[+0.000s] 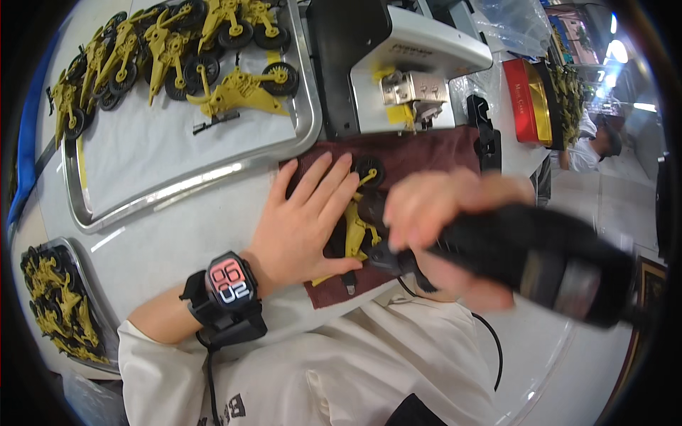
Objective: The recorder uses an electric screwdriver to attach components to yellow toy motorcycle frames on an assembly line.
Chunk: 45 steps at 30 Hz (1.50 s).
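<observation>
A yellow and black toy motorcycle (357,231) lies on a dark red cloth (433,150), partly covered by my hands. My left hand (302,224) rests flat on the cloth at its left side, fingers spread and thumb stretched along the toy's near end. Closed around a long black handheld power tool (547,263), my right hand (437,209) is smeared by motion. The tool's narrow head sits close to the toy's right side; contact cannot be made out. On my left wrist are a smartwatch (231,278) and a black strapped device.
A metal tray (213,177) holds several yellow toy motorcycles at the far left. Another tray (82,270) of yellow parts stands near left. Beyond the cloth is a silver and black machine (419,42). A red box (522,99) stands far right. A black cable (497,348) hangs near me.
</observation>
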Available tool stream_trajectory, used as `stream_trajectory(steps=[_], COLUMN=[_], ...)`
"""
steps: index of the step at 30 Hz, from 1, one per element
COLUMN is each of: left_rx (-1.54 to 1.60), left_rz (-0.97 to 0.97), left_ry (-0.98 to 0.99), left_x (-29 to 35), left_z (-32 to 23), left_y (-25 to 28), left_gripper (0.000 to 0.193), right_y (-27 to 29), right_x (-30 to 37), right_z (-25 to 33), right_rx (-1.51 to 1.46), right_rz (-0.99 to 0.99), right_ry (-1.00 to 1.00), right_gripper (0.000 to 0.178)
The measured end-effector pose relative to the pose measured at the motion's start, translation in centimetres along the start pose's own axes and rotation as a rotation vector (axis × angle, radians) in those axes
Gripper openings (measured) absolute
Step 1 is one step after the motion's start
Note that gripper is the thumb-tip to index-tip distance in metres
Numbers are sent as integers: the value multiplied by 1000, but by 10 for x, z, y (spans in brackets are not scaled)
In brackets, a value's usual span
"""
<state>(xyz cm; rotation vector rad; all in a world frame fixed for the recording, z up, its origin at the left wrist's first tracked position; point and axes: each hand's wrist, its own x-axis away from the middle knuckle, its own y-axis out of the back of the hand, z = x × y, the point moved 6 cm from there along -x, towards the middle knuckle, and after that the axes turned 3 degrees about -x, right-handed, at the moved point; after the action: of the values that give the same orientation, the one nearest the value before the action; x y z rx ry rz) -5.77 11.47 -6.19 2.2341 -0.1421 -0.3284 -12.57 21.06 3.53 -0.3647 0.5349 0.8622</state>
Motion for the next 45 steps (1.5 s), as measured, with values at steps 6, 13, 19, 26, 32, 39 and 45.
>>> stream_trajectory(steps=[6,13,19,26,32,39,45], left_rx=[2,-9,-47,-76,-65,-28,-26], left_rz=[22,10,23,55,73,42,52], left_ry=[-30,-19,-39,-23,-20,-25,-45], left_x=[-6,-4,-5,-6,-7,-8,-9], left_z=[-6,-5,-9,-8,-7,-7,-9], left_y=[0,1,2,-1,-4,1,-4], left_gripper=[94,94,95,95,98,93,95], right_y=[47,68,38,44,47,32,43], right_x=[-45,-61,-18,-16,-14,-17,-31], right_z=[67,25,40,19,-5,-14,51], right_rx=[193,93,55,91,152,264,139], right_rz=[-318,-335,-228,-364,-488,-341,-266], right_ry=[276,70,33,36,-172,-202,193], right_gripper=[81,78,82,86,78,75,88])
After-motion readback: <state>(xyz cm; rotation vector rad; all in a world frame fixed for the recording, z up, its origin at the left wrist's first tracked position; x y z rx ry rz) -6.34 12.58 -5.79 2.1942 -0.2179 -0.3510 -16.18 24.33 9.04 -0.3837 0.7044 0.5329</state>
